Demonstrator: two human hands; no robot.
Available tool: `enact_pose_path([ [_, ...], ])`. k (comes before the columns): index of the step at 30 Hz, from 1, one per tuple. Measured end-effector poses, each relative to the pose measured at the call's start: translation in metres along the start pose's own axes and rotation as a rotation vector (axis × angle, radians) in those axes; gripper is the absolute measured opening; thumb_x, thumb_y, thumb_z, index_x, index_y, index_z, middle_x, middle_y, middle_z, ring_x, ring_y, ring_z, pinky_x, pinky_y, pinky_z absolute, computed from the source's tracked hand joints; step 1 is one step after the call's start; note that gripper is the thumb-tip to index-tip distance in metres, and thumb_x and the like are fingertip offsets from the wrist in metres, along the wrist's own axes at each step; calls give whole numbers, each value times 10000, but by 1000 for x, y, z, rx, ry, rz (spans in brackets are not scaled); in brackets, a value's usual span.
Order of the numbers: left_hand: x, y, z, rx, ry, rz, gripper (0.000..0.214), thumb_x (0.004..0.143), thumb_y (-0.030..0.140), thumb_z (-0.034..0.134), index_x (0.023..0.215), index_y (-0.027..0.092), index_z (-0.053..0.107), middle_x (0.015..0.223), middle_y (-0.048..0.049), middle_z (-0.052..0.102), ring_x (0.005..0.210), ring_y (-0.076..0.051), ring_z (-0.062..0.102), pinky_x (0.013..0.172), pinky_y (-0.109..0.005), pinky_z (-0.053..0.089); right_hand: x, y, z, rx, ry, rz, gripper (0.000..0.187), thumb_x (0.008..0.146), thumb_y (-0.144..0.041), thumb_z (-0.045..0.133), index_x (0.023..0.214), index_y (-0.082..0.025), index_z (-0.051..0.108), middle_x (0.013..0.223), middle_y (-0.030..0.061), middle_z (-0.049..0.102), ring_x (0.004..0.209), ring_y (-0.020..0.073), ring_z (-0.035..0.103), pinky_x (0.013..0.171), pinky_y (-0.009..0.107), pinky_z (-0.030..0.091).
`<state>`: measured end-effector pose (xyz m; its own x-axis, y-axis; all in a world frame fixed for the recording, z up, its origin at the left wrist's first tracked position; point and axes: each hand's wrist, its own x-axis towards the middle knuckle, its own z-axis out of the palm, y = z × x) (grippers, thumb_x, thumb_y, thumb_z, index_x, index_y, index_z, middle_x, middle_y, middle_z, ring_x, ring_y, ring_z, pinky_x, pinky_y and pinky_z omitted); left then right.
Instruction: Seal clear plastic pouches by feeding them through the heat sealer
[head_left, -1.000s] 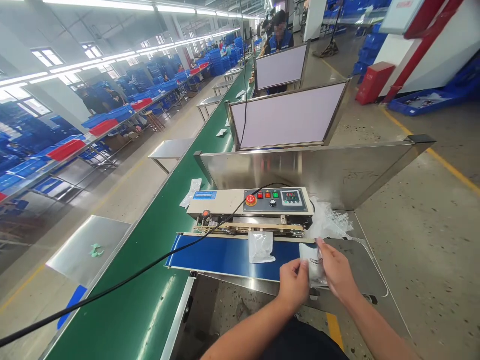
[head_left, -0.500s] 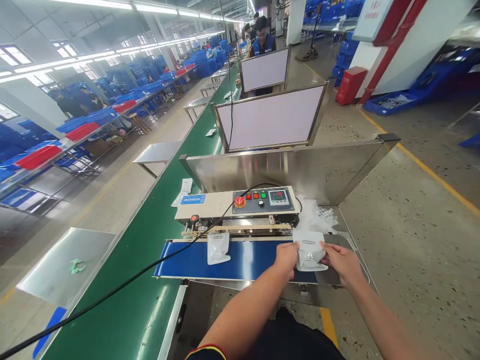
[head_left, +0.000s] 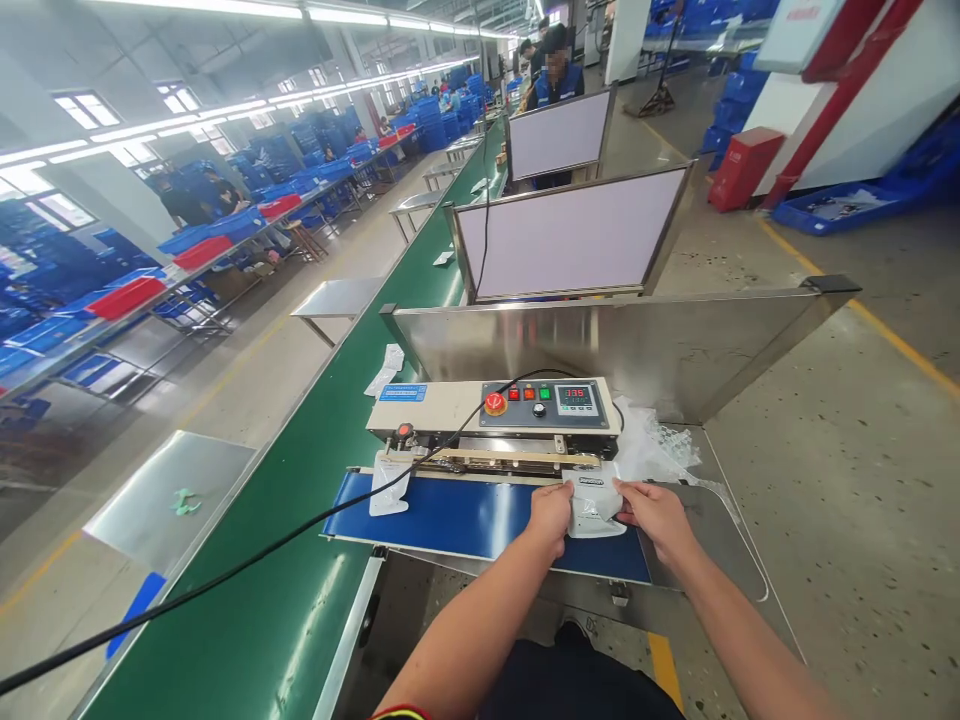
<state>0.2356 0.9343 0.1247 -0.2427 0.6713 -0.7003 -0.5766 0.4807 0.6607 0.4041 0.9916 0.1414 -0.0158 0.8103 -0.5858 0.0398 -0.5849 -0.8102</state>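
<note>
Between my hands is a white plastic pouch (head_left: 596, 507), held upright by its sides with its top edge at the right end of the band sealer (head_left: 442, 406). My left hand (head_left: 550, 517) pinches the pouch's left side. On its right side, my right hand (head_left: 660, 517) grips it between thumb and fingers. The pouch hangs over the blue conveyor belt (head_left: 465, 518). Another white pouch (head_left: 389, 487) is at the sealer's left end, its top at the sealing band and its lower part over the blue belt.
A green conveyor (head_left: 300, 570) runs along the left, carrying a few white pouches. Behind the sealer stands a metal partition (head_left: 525, 345). Clear plastic bags (head_left: 649, 440) lie right of the sealer. A black cable (head_left: 277, 548) crosses in front. Further back a person (head_left: 555, 80) stands by the line.
Both hands have moved the held pouch left, along the sealer's intake. The other pouch has travelled left to the sealer's far end. The camera view has shifted slightly.
</note>
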Motion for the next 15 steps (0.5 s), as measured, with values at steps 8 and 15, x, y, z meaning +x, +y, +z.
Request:
enact_pose_path([
  [8,-32,9,-71,57,115,255,521,843,670,856,878,151,862,904,-139,863,954,-322,802,942,-443,643,-20,-15,-25,-23,-19,69,501,516,-523,1003,835,-164,861,950,195,823,850,317,802,635,276,703],
  [15,-90,-41,-135,-18,584,568,601,850,656,869,1198,166,856,1204,-177,853,1150,-319,776,1101,-446,593,-46,1,-49,-168,-141,226,599,276,-578,1026,746,-231,891,1062,222,828,898,411,818,662,372,742],
])
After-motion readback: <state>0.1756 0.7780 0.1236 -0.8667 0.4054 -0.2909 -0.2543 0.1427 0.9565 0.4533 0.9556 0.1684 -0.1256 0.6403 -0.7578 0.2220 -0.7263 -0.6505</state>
